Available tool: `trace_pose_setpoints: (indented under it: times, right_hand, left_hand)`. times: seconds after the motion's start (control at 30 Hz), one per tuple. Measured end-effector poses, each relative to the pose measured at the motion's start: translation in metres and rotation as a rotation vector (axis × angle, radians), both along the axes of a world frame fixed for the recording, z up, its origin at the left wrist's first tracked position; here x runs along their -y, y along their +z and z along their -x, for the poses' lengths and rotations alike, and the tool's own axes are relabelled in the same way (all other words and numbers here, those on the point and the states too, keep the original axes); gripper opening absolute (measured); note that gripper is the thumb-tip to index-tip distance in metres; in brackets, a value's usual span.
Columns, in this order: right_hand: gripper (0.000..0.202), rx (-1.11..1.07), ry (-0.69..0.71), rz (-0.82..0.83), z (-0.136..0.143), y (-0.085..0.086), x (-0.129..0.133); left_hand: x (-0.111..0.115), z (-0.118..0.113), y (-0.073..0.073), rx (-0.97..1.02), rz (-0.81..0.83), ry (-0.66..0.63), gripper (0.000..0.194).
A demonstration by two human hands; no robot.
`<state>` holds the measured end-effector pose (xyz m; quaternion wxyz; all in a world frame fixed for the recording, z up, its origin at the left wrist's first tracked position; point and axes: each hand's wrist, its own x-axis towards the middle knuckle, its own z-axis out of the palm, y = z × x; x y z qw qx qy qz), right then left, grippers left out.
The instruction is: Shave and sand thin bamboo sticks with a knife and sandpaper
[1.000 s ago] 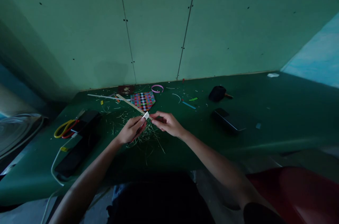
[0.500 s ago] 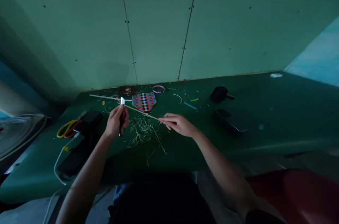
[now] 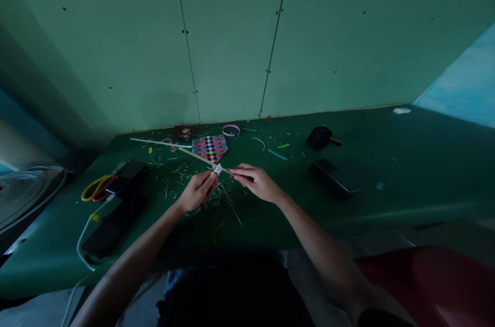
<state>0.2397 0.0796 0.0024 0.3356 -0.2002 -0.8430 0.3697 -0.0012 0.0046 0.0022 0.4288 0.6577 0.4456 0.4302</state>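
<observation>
My left hand (image 3: 198, 191) is closed around a knife, its short pale blade (image 3: 218, 168) lying against a thin, straw-coloured strip (image 3: 198, 156). Fingers mostly hide the knife's handle. The strip's near end is pinched in my right hand (image 3: 256, 181), close to the blade; from there it slants up and left over the table. Just behind it lies a colourful woven checkered piece (image 3: 211, 146) with a pointed lower edge. Fine curled shavings (image 3: 226, 195) are heaped below my hands, partly covered by the left one.
Yellow-and-red-handled scissors (image 3: 95, 189), a dark box-like object (image 3: 131, 177) and a white cable (image 3: 80, 244) sit at left. A pink ring-shaped strip (image 3: 231, 130) lies near the wall. Toward the right are a dark pouch-like object (image 3: 319, 137) and a black phone-like object (image 3: 336, 176).
My left hand has moved right along the strip with the knife, bringing the blade close to my right fingers. The right hand has barely moved and keeps its pinch.
</observation>
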Motion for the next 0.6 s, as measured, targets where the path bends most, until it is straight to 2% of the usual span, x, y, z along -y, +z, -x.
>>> trace_pose_setpoints:
  times: [0.23,0.6]
  right_hand:
    - [0.034,-0.004,0.018,-0.022,-0.001,0.0,0.002]
    - [0.037,0.034,0.032,-0.1,-0.015,-0.005,-0.004]
  left_hand:
    - [-0.003,0.006,-0.001,0.004,-0.013,0.032,0.046]
    - [0.001,0.014,0.014,0.008,0.039,0.086,0.049]
